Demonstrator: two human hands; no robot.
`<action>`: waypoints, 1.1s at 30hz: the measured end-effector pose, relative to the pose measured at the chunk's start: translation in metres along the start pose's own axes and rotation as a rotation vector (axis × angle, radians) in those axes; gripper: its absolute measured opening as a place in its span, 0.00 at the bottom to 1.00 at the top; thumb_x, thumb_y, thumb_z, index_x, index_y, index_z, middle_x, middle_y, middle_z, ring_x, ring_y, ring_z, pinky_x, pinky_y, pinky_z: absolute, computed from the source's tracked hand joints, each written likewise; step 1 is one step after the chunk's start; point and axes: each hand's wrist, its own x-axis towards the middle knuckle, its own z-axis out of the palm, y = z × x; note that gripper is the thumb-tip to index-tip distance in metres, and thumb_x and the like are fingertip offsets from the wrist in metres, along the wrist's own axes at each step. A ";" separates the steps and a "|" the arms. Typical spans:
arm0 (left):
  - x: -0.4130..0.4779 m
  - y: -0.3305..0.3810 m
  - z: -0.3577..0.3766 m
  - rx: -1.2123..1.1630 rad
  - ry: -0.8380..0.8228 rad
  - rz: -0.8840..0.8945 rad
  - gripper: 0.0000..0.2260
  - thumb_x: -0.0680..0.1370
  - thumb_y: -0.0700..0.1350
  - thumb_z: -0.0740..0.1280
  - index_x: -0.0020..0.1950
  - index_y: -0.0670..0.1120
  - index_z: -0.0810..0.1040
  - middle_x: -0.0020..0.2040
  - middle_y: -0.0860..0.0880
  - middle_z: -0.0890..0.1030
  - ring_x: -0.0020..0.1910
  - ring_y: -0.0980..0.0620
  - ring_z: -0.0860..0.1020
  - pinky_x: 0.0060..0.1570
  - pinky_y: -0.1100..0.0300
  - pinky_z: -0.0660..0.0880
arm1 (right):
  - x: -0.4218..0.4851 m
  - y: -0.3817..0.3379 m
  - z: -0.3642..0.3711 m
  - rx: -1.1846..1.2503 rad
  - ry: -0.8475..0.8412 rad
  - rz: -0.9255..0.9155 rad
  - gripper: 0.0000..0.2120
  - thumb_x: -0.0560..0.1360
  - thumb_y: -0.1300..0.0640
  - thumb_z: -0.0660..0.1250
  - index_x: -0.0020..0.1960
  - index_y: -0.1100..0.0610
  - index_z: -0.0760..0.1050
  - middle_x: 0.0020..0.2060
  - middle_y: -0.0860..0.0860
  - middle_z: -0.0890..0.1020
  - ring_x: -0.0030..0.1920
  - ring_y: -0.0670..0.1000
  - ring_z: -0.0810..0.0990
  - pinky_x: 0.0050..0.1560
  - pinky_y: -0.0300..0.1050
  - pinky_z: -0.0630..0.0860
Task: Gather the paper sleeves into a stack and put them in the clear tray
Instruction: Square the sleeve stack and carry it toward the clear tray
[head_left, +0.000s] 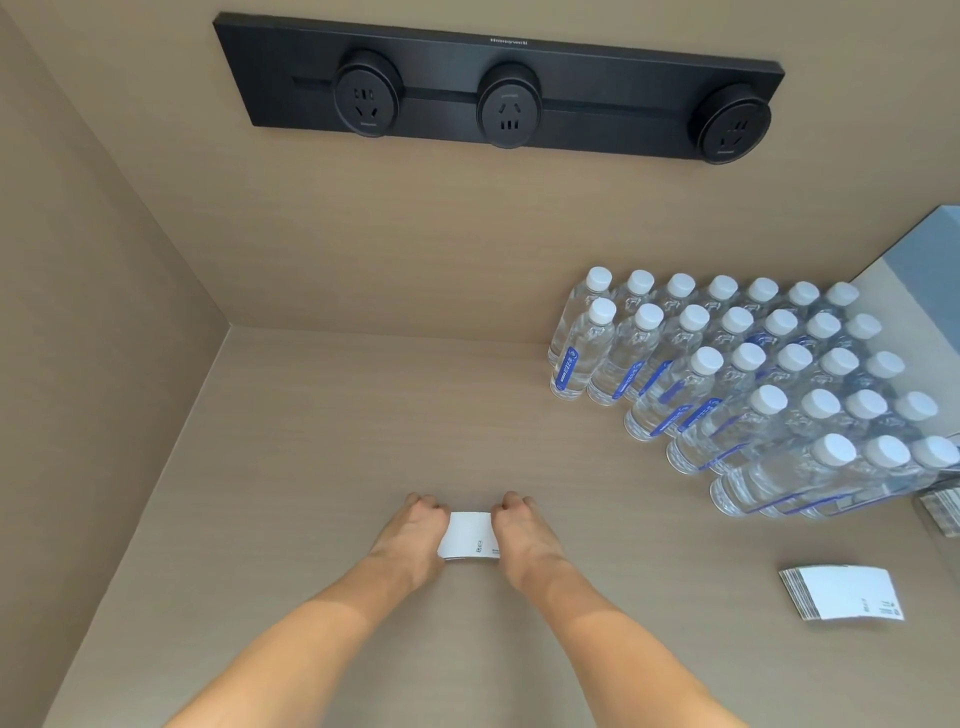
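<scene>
Head camera looked down at a matte, wood-grain counter (322, 447). Nearest, the left hand (413, 532) and right hand (519, 530) were curled closed around the two ends of a small stack of flat white paper sleeves (470, 535), squaring it on the surface. A second, fanned pile of sleeves (841, 592) lay well apart at the right, apparently not yet gathered. The clear tray (937, 512), barely visible at the right edge, seemed to hold some sleeves already. Beyond stood rows of clear plastic water bottles (753, 379) with white caps.
</scene>
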 end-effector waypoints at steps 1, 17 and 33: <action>0.000 0.000 0.000 0.012 -0.002 0.002 0.15 0.75 0.40 0.69 0.61 0.43 0.75 0.61 0.46 0.74 0.66 0.47 0.68 0.60 0.56 0.75 | -0.001 0.000 0.000 -0.001 0.003 -0.002 0.18 0.74 0.70 0.64 0.63 0.63 0.70 0.62 0.56 0.69 0.64 0.57 0.67 0.58 0.47 0.74; -0.031 0.029 -0.010 0.020 -0.027 -0.045 0.18 0.73 0.42 0.72 0.60 0.40 0.73 0.61 0.44 0.71 0.60 0.43 0.74 0.57 0.54 0.75 | -0.028 0.021 -0.009 0.093 0.027 -0.081 0.12 0.71 0.70 0.66 0.51 0.58 0.70 0.60 0.57 0.71 0.62 0.58 0.72 0.58 0.46 0.74; -0.105 0.047 -0.026 0.008 0.036 0.063 0.20 0.72 0.45 0.73 0.61 0.42 0.73 0.60 0.46 0.71 0.57 0.44 0.76 0.54 0.54 0.76 | -0.127 0.005 -0.019 0.064 0.153 0.034 0.20 0.70 0.65 0.72 0.60 0.64 0.72 0.58 0.58 0.72 0.58 0.60 0.75 0.56 0.50 0.75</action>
